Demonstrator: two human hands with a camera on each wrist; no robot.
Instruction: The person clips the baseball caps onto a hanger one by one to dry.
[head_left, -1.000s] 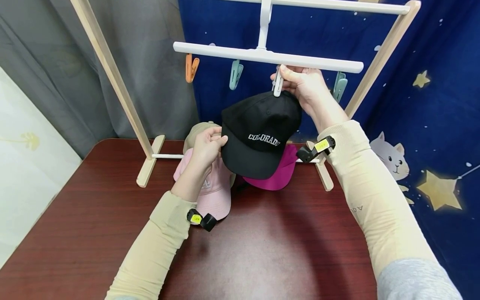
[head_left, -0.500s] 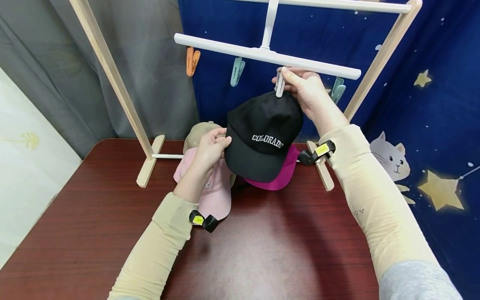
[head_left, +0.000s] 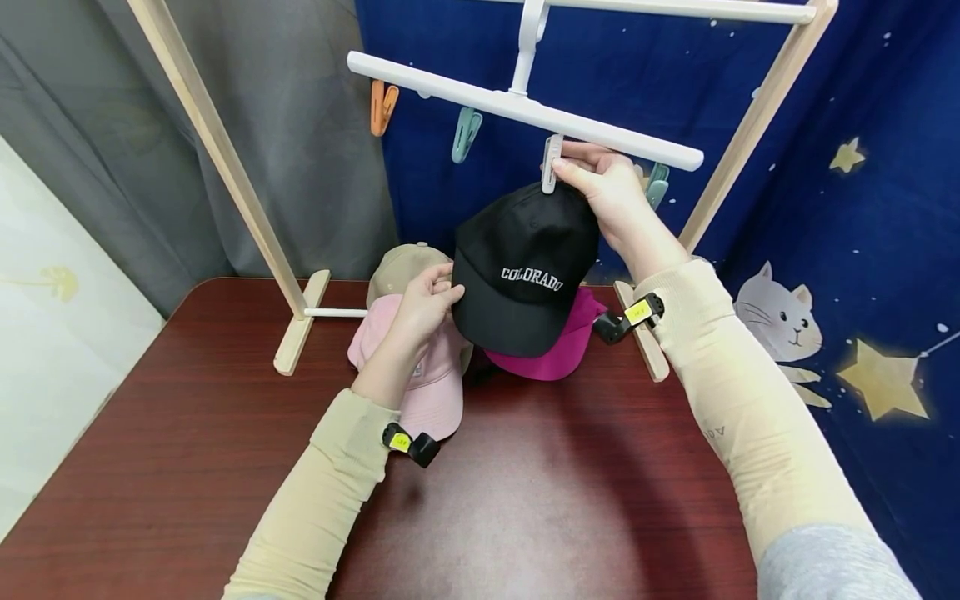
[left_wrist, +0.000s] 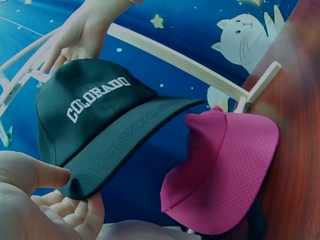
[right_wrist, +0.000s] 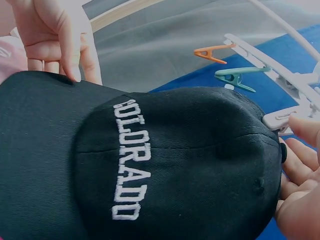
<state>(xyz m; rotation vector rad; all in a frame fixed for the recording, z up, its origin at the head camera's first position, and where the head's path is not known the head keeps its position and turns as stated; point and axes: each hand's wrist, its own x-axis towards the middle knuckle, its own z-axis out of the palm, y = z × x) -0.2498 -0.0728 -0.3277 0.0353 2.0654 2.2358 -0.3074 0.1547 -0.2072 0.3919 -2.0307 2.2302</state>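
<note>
A black baseball cap (head_left: 525,258) with COLORADO stitched in white hangs under the white clip hanger (head_left: 517,104), its brim pointing down. The white clothespin (head_left: 552,164) sits at the top of the crown. My right hand (head_left: 615,196) pinches this clothespin, thumb in front and fingers behind, partly hidden by the cap in the right wrist view. My left hand (head_left: 423,304) pinches the brim's left edge; the left wrist view shows its thumb (left_wrist: 52,176) above and fingers below. The hanger tilts, right end lower.
Beneath are a pink cap (head_left: 431,400), a beige cap (head_left: 397,267) and a magenta cap (head_left: 551,358) on the dark red table (head_left: 187,467). An orange clothespin (head_left: 383,108) and teal clothespins (head_left: 467,135) hang beside. Wooden posts (head_left: 225,158) frame the rack.
The hanger has tilted, its left end rising and its right end dropping. My right thumb has slid lower on the clothespin. The cap and my left hand have shifted slightly right.
</note>
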